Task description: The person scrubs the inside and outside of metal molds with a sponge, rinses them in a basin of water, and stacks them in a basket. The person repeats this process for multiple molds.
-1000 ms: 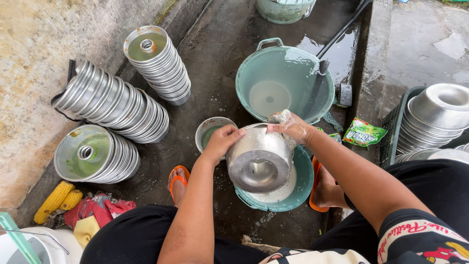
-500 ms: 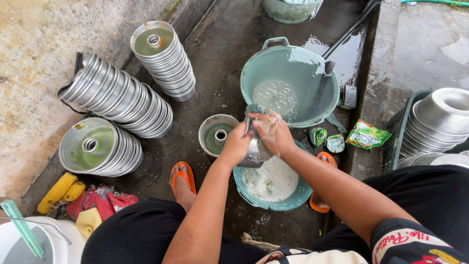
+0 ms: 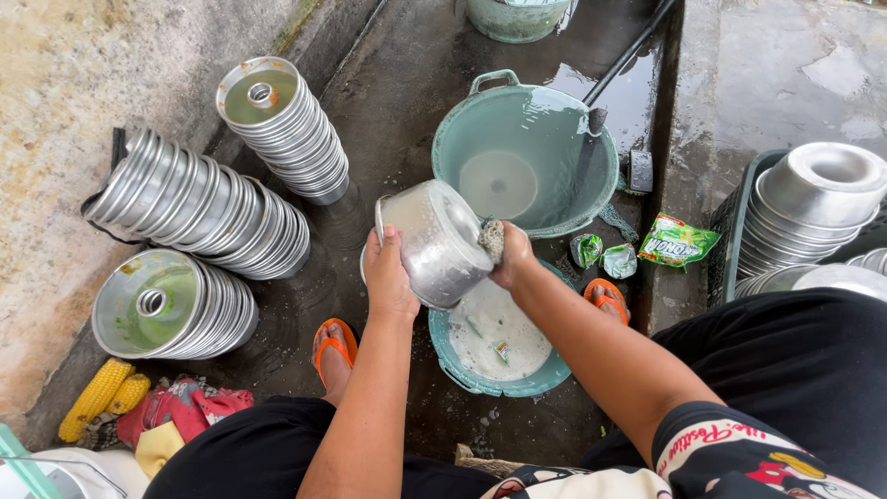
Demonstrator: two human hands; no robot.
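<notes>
Hands meet on a round metal mould [image 3: 434, 242], held tipped on its side above a small teal basin [image 3: 536, 377] of soapy water. From the head camera, the left hand [image 3: 388, 275] is clasped around the mould's lower edge, thumb on its side. The right hand [image 3: 511, 256] is closed on a scouring sponge [image 3: 492, 238], pressing it to the mould's rim. Just beyond stands a larger teal tub [image 3: 525, 152]; stacked metal moulds [image 3: 282, 129] lie to the left.
</notes>
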